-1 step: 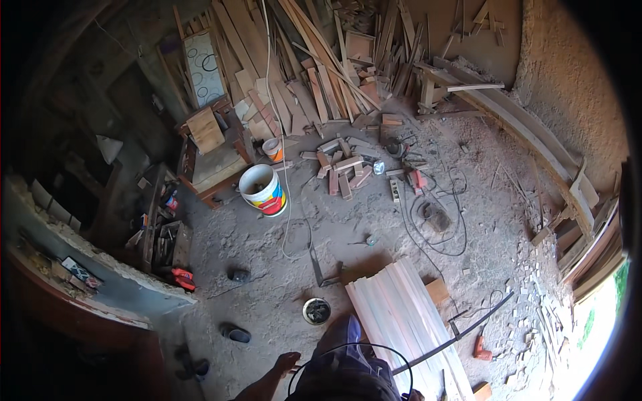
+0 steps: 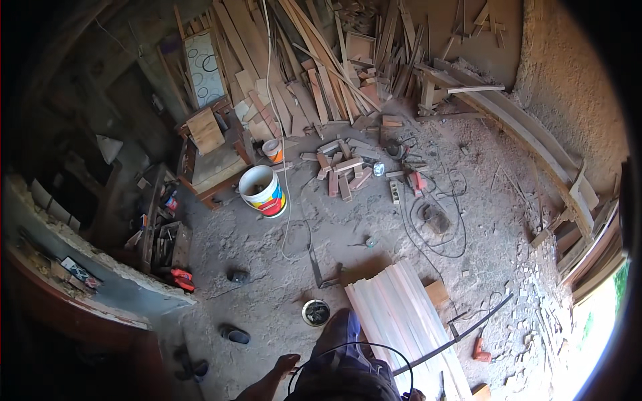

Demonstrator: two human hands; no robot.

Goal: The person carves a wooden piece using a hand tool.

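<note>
My left hand (image 2: 287, 363) hangs low beside my dark trousers, its fingers loosely bent and apart, with nothing visible in it. Close to its fingertips passes a thin black loop (image 2: 348, 344) that arcs across the front of my body. Only a small part of my right hand (image 2: 416, 395) shows at the lower edge, so its fingers cannot be made out. It is nearest to a panel of pale wooden boards (image 2: 394, 301) lying side by side. Across the panel runs a long dark bar clamp (image 2: 478, 326). A small round tub (image 2: 316, 312) with dark contents stands by my leg.
A large white bucket (image 2: 263, 192) stands left of several stacked wood blocks (image 2: 344, 164). Black cable (image 2: 461, 234) loops over the dusty floor. An orange-red tool (image 2: 481, 350) lies right of the panel. Planks (image 2: 247, 40) lean at the back; a long bench (image 2: 521, 127) stands right.
My leg beside the panel has shifted slightly forward. Both hands and the boards look the same.
</note>
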